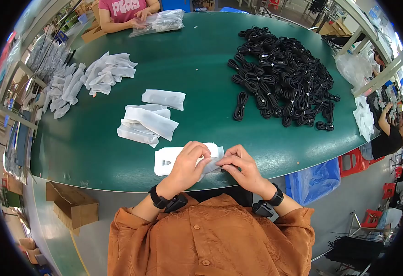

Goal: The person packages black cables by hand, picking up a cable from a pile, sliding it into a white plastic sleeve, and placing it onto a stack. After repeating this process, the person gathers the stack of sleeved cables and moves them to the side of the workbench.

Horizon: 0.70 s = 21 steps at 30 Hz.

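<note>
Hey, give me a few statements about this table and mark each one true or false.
1. The left hand and right hand are at a translucent bag. True.
2. The black cables lie left of the loose white pouches. False: the black cables lie right of the loose white pouches.
3. The tabletop is green. True.
4. The cardboard box on the floor is shut. False: the cardboard box stands open.

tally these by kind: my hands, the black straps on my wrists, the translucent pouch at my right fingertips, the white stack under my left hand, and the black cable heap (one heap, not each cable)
left hand and right hand: 2
black wrist straps: 2
translucent pouch: 1
white stack: 1
black cable heap: 1
total: 7
</note>
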{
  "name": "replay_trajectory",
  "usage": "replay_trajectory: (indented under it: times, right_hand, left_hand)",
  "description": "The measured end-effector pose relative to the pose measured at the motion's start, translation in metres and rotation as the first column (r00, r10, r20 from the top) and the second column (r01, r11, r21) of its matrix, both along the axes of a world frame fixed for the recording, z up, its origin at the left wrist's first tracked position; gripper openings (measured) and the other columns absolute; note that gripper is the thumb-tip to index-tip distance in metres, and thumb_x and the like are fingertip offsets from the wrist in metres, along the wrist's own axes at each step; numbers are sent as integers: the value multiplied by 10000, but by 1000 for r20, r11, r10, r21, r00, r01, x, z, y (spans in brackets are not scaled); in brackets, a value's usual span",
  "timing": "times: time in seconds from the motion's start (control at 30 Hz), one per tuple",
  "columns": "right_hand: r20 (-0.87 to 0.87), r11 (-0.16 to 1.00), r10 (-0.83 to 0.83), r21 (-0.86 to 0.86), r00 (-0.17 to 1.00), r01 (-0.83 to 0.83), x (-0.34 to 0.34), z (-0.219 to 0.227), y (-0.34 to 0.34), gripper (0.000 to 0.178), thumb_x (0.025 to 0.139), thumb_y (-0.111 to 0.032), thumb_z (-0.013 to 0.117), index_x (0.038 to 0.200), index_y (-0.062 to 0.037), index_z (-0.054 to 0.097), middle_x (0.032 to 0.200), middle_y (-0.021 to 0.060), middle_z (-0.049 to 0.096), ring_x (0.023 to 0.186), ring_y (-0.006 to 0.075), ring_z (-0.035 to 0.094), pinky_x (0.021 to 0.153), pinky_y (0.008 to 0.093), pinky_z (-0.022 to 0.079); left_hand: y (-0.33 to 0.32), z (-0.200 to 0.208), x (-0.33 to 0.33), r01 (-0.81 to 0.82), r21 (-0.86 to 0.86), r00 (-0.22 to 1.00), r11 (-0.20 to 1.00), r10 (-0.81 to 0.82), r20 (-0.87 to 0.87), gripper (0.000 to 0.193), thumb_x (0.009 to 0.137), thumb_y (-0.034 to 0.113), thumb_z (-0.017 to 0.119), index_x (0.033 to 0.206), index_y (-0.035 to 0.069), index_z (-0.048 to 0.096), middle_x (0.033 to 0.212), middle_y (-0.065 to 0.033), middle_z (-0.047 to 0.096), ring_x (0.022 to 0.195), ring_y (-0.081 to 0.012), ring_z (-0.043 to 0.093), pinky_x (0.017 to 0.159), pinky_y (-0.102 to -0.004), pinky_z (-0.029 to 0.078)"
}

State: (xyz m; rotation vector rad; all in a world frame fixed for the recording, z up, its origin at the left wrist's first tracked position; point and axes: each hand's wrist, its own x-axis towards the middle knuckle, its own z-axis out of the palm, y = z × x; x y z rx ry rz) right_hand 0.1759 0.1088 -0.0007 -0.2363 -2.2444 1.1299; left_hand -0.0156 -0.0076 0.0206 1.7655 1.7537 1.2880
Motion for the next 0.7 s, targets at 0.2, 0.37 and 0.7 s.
replay_trajectory:
  times: [0.2, 0.37, 0.7]
  right_hand:
    - [-111, 997, -34, -79, 993, 25, -21, 25, 1, 332, 872, 30, 661, 1194, -51, 665, 1107, 94, 552, 855, 165, 564, 743, 274, 481]
    - [-40, 991, -114, -71, 993, 111, -33, 28, 26, 344, 873, 31, 657, 1205, -61, 665, 1111, 87, 543, 829, 162, 574, 732, 281, 495]
    - [60, 945, -231, 250, 971, 209, -55, 38, 52, 401, 891, -87, 684, 1287, -93, 617, 1047, 151, 561, 757, 264, 601, 678, 351, 531]
  left_hand:
    - [0, 14, -18, 29, -106, 932, 994, 12, 364, 80, 899, -6, 648, 923, 21, 577, 1023, -42, 620, 846, -131, 566, 729, -265, 461]
    - [3, 36, -47, -12, -26, 790, 1000, 26, 613, 39, 952, 46, 623, 946, 18, 597, 1058, -19, 616, 815, -81, 559, 723, -234, 463]
    - [-4, 30, -129, -301, 11, 639, 954, 194, 744, 150, 979, 94, 596, 1082, -14, 605, 1071, -61, 631, 777, -116, 606, 732, -246, 482]
